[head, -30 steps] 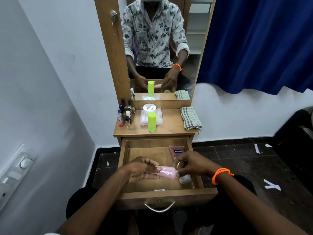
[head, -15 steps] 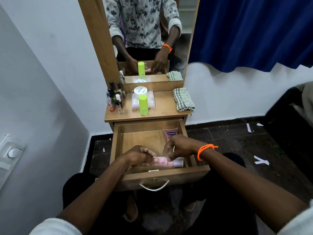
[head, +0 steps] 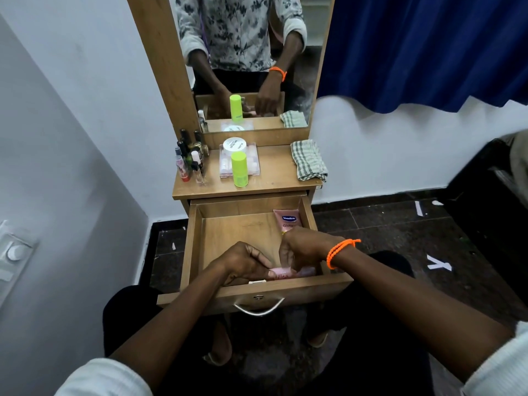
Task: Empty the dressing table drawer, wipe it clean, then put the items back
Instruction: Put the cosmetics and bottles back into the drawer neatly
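Note:
The wooden drawer [head: 193,244] of the dressing table stands pulled out. Both hands reach into its front right corner. My left hand [head: 243,262] and my right hand [head: 304,250] together hold a small pink tube [head: 281,272], low against the drawer's front wall. A pink Vaseline tube [head: 288,220] lies along the right side at the back of the drawer. The rest of the drawer floor is bare wood. A checked cloth [head: 308,160] lies folded on the tabletop at the right.
On the tabletop stand a lime-green bottle [head: 239,168], a clear box [head: 253,162] with a white jar [head: 235,144] on it, and several small nail polish bottles [head: 190,158] at the left. A mirror [head: 251,61] rises behind. A blue curtain [head: 428,47] hangs at right.
Both hands have sunk lower into the drawer's front right corner with the pink tube. The camera has tilted down and nearer.

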`<state>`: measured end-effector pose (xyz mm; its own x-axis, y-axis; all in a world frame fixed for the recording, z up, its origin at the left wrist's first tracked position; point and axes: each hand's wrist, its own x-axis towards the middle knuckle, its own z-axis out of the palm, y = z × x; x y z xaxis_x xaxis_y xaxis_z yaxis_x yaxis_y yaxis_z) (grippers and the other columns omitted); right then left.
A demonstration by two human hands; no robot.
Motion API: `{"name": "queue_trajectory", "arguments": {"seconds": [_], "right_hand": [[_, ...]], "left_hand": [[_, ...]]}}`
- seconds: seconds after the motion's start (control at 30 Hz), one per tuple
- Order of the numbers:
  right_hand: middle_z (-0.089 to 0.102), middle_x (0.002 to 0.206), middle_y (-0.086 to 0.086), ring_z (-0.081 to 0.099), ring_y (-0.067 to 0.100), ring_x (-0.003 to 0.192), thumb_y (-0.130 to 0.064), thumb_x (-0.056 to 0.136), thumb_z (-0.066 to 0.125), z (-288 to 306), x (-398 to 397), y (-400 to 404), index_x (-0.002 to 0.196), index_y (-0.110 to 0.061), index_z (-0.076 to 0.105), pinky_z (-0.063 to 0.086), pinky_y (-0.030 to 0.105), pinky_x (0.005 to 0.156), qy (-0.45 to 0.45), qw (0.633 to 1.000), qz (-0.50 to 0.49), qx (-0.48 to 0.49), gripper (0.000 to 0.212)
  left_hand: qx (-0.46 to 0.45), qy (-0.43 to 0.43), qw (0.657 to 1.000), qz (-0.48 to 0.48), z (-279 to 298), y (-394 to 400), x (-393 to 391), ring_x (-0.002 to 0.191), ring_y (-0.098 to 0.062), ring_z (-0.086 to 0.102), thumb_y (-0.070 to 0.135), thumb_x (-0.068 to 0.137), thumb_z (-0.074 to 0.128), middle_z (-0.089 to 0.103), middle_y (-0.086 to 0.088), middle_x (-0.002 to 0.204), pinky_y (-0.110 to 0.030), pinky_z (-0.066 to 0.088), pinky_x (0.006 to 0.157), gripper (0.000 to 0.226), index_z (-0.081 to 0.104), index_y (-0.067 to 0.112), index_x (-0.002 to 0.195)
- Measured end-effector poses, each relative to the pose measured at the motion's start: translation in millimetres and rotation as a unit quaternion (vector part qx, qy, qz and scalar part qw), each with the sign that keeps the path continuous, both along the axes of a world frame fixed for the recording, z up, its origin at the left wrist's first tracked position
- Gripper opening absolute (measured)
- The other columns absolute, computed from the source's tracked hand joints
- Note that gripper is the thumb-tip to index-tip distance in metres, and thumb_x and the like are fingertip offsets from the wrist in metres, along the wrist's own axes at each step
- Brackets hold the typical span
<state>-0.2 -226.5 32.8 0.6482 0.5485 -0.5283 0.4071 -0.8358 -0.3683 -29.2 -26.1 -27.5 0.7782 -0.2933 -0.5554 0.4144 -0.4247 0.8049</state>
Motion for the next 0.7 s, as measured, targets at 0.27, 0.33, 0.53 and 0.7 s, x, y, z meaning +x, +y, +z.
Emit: {"name": "queue_trajectory", "arguments": {"seconds": [0.27,0.33,0.53,0.7], "right_hand": [[0.076,0.101,0.002,0.068,0.015,0.093,-0.006,0.08,0.079,-5.1,-1.9,4.6,0.101,-0.012,0.078,0.054,0.024,0.079,-0.019,1.0,0.015,-0.009,0.023],[0.075,0.099,0.001,0.066,0.013,0.089,-0.005,0.079,0.08,-6.3,-0.5,5.2,0.1,-0.012,0.078,0.056,0.026,0.081,-0.009,1.0,0.01,-0.005,0.023],[0.075,0.085,-0.004,0.069,0.012,0.083,-0.004,0.077,0.076,-4.5,14.9,12.3,0.094,-0.014,0.078,0.058,0.036,0.087,-0.038,0.994,-0.049,0.086,0.019],[0.074,0.072,-0.002,0.068,0.012,0.069,-0.011,0.077,0.07,19.8,40.3,39.6,0.074,-0.016,0.077,0.052,0.026,0.062,-0.178,0.939,-0.19,0.226,0.01]], "left_hand": [[0.095,-0.05,0.993,-0.047,-8.5,-8.3,2.3,0.081,-0.011,0.073,0.016,0.071,0.095,0.08,0.005,0.08,-0.039,0.061,0.094,0.017,0.086,0.02,0.084],[0.102,-0.052,0.992,-0.056,-7.4,-8.7,1.5,0.088,-0.014,0.076,0.017,0.071,0.095,0.081,0.006,0.082,-0.037,0.061,0.093,0.017,0.086,0.022,0.084],[0.044,-0.048,0.998,0.019,10.1,7.6,14.0,0.077,-0.027,0.069,-0.002,0.084,0.079,0.08,-0.016,0.09,-0.028,0.053,0.062,0.013,0.08,0.009,0.091],[0.04,-0.19,0.96,0.202,45.3,32.0,45.6,0.065,-0.009,0.065,0.014,0.09,0.079,0.076,0.002,0.071,-0.024,0.051,0.065,0.006,0.081,0.015,0.085]]}}
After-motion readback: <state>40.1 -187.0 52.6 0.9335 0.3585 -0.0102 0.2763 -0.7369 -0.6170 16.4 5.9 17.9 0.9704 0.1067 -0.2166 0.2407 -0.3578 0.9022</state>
